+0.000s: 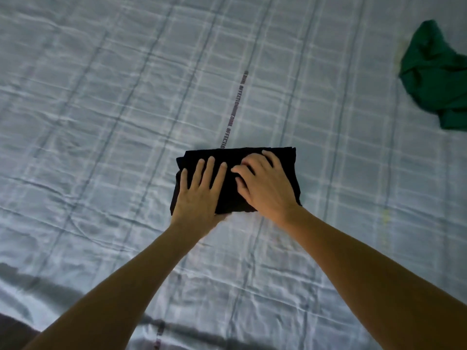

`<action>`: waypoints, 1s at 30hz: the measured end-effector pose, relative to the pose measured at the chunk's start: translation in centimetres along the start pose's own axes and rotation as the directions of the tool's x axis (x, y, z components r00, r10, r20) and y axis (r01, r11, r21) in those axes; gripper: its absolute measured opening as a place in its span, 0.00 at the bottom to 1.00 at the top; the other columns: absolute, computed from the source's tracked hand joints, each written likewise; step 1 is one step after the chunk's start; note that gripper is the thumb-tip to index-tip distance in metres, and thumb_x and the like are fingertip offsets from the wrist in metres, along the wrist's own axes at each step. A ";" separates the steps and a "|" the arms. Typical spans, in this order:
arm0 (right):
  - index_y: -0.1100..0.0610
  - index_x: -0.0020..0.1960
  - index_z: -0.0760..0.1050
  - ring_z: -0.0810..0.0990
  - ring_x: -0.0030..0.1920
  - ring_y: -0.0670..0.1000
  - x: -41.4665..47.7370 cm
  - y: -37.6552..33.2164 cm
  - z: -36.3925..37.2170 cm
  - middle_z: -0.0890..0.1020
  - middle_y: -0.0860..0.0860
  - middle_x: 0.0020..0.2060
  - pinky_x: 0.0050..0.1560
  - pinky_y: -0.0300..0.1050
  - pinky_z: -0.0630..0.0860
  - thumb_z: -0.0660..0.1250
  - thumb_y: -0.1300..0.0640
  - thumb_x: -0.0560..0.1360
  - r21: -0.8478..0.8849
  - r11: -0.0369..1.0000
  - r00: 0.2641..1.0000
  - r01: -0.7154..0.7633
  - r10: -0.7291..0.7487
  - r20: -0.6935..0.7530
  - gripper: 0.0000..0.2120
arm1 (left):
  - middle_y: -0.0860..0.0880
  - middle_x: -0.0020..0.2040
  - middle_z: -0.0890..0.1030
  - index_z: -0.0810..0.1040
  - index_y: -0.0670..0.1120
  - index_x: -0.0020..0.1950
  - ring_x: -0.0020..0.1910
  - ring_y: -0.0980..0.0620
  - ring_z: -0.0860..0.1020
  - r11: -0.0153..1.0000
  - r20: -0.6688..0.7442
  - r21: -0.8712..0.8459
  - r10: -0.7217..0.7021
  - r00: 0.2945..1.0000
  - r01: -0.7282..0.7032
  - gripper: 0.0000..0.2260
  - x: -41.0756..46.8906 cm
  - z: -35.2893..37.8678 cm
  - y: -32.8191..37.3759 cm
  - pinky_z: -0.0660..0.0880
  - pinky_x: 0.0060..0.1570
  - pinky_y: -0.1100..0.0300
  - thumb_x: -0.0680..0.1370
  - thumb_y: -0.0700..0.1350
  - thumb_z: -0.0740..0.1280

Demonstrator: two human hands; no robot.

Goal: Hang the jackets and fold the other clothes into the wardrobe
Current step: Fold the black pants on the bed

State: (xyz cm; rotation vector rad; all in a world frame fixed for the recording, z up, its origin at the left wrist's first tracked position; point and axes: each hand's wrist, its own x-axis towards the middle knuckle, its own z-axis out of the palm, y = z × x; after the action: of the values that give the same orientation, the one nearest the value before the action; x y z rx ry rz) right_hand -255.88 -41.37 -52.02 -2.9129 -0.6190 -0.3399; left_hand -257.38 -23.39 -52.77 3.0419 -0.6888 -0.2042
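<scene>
A black garment [227, 195], folded into a compact rectangle, lies on the bed in the middle of the view. My left hand [199, 193] lies flat on its left half with fingers straight and spread. My right hand [262, 183] rests on its right half, fingers slightly bent and pressing down on the cloth. A crumpled green garment [437, 79] lies unfolded at the far right edge of the bed, well apart from both hands.
The bed is covered by a pale blue checked sheet [101, 122] with wrinkles and a printed text stripe [235, 112] running away from the black garment. The sheet's near edge and a dark floor patch [15, 329] show at bottom left.
</scene>
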 end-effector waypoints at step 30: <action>0.57 0.59 0.79 0.82 0.53 0.56 8.3 -19.5 -20.7 0.82 0.55 0.55 0.52 0.55 0.79 0.83 0.56 0.46 -0.112 0.967 0.968 0.231 -0.217 0.123 0.41 | 0.35 0.53 0.81 0.75 0.36 0.61 0.51 0.37 0.80 0.986 -0.237 0.082 -0.122 0.964 0.145 0.44 -16.7 -23.6 -11.0 0.75 0.54 0.39 0.47 0.46 0.83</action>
State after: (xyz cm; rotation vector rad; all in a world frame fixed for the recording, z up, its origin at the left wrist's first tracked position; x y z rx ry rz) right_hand -260.50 -24.44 -28.18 -3.0015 -0.9835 -0.2533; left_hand -264.47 -6.58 -27.77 3.1358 -0.4917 0.1874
